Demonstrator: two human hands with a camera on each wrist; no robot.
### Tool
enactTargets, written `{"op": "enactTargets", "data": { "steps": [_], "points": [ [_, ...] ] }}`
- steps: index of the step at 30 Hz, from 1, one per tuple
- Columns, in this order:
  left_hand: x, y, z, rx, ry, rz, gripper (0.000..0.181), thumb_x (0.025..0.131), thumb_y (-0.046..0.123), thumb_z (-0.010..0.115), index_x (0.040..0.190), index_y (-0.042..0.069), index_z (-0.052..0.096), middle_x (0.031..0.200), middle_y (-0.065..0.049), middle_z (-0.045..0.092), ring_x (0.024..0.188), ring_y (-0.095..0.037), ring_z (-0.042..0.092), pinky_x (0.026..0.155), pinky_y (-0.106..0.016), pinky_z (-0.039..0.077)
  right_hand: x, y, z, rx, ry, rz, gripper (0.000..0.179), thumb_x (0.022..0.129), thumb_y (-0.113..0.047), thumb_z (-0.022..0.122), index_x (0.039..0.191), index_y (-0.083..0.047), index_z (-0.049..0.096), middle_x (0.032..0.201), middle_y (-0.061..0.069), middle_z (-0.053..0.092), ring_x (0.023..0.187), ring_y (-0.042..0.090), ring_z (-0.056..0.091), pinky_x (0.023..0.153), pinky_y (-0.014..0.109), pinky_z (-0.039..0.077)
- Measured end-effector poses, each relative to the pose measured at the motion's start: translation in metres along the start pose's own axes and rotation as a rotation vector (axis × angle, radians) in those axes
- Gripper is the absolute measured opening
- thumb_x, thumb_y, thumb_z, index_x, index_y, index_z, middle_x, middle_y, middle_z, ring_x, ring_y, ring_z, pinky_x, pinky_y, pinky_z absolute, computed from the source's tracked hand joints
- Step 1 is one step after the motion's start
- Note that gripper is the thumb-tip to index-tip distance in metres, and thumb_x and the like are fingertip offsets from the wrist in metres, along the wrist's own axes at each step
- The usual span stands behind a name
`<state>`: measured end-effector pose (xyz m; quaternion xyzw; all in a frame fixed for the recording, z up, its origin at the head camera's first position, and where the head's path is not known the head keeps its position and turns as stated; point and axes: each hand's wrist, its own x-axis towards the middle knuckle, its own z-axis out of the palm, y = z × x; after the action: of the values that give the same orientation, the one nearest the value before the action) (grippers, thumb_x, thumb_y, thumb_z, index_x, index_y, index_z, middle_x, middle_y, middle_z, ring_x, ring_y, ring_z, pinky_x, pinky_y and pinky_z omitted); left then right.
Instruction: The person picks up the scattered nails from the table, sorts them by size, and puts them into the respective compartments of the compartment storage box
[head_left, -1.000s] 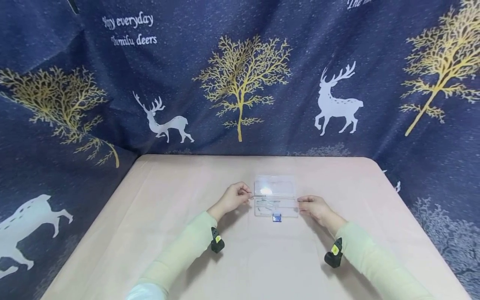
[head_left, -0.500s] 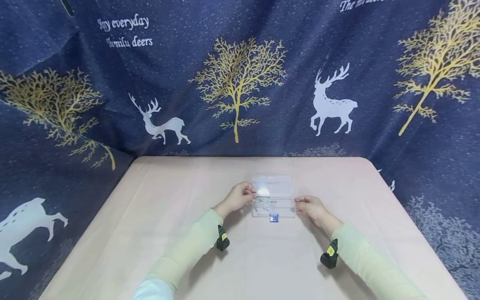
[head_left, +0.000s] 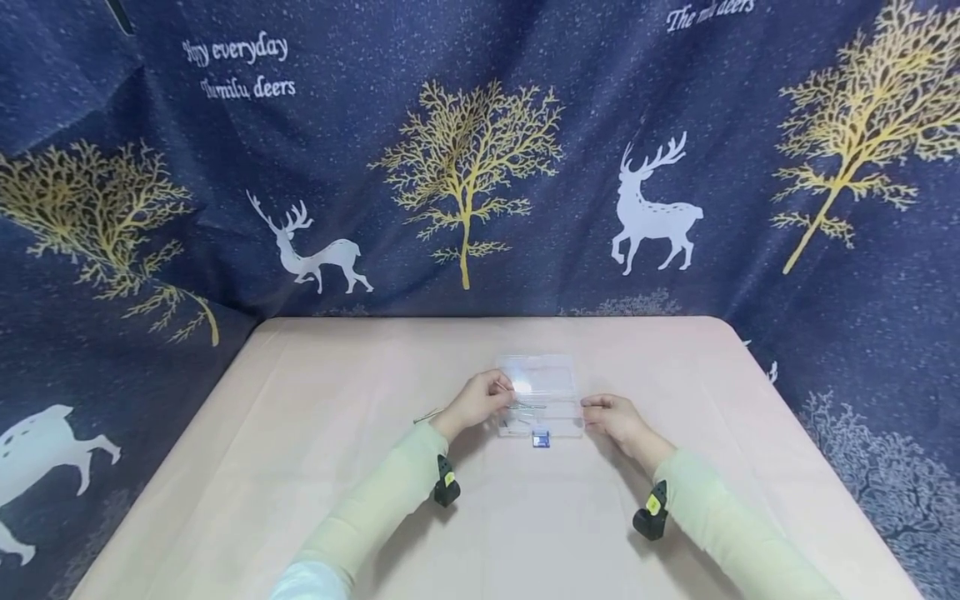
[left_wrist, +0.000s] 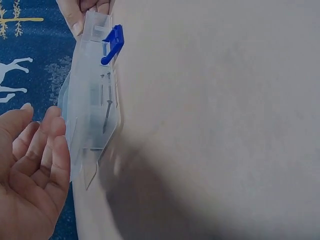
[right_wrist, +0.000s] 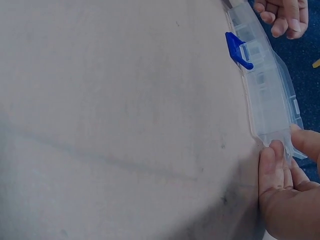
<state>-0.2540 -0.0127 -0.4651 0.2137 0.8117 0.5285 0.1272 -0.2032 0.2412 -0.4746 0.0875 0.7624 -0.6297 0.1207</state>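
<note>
Table: pale pink-beige covering (head_left: 375, 358), rounded far corners, far edge up against the cloth; arm shadows fell across it.
Room: dark blue patterned cloth (head_left: 585, 108) hung behind and down both sides; white deer (head_left: 656, 218), golden trees (head_left: 466, 250), white lettering (head_left: 251, 48) at upper left and upper right.
Box: clear plastic case (head_left: 564, 410) lay near the table's middle, between both hands; lid (head_left: 551, 377) folded back on the far side, blue latch (head_left: 541, 438) out at the front.
Contents: thin metal screws (left_wrist: 107, 115) inside, towards the left end.
Left hand: (head_left: 480, 398) at the case's left end, fingers bent, thumb close to them; couldn't tell if anything was pinched.
Right hand: (head_left: 615, 421) gripped the right end, thumb above, fingers below.
Wrists: black cameras (head_left: 447, 483) over pale green sleeves (head_left: 375, 492).
Stray: thin item (head_left: 427, 415) beside left wrist, too small to identify.
</note>
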Motion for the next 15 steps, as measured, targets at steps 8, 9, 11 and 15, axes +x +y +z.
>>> {"op": "enactTargets", "data": {
  "steps": [8, 9, 11, 15],
  "points": [
    [-0.002, 0.002, -0.011, 0.063, -0.003, 0.026, 0.011, 0.090, 0.007, 0.060, 0.096, -0.002, 0.059, 0.083, -0.013, 0.065, 0.070, -0.021, 0.063, 0.061, -0.022, 0.054, 0.003, 0.001, -0.001, -0.009, 0.002, 0.006, 0.043, 0.087, 0.003, 0.055, 0.124, 0.022, 0.042, 0.114, 0.032, 0.057, 0.073, 0.006, 0.061, 0.072, 0.019, 0.056],
    [-0.003, 0.002, -0.013, 0.080, 0.001, 0.032, 0.011, 0.090, 0.008, 0.059, 0.096, -0.002, 0.059, 0.084, -0.012, 0.064, 0.071, -0.018, 0.061, 0.063, -0.021, 0.053, 0.003, 0.001, 0.000, -0.006, 0.001, 0.008, 0.043, 0.087, 0.004, 0.055, 0.124, 0.022, 0.042, 0.114, 0.032, 0.057, 0.073, 0.006, 0.061, 0.073, 0.019, 0.056],
    [-0.004, 0.002, -0.017, 0.117, 0.010, 0.041, 0.012, 0.091, 0.008, 0.059, 0.097, -0.001, 0.060, 0.085, -0.010, 0.062, 0.072, -0.013, 0.058, 0.067, -0.021, 0.052, 0.003, 0.001, 0.000, -0.008, 0.000, 0.011, 0.044, 0.087, 0.004, 0.055, 0.124, 0.022, 0.041, 0.114, 0.032, 0.056, 0.074, 0.006, 0.061, 0.073, 0.019, 0.056],
    [-0.009, 0.003, -0.026, 0.172, 0.031, 0.053, 0.009, 0.090, 0.006, 0.059, 0.096, 0.000, 0.061, 0.088, -0.010, 0.063, 0.077, -0.014, 0.057, 0.073, -0.024, 0.051, 0.002, 0.001, 0.001, -0.004, -0.001, 0.010, 0.044, 0.087, 0.004, 0.055, 0.124, 0.022, 0.041, 0.115, 0.033, 0.056, 0.074, 0.006, 0.062, 0.073, 0.019, 0.056]
  ]
}}
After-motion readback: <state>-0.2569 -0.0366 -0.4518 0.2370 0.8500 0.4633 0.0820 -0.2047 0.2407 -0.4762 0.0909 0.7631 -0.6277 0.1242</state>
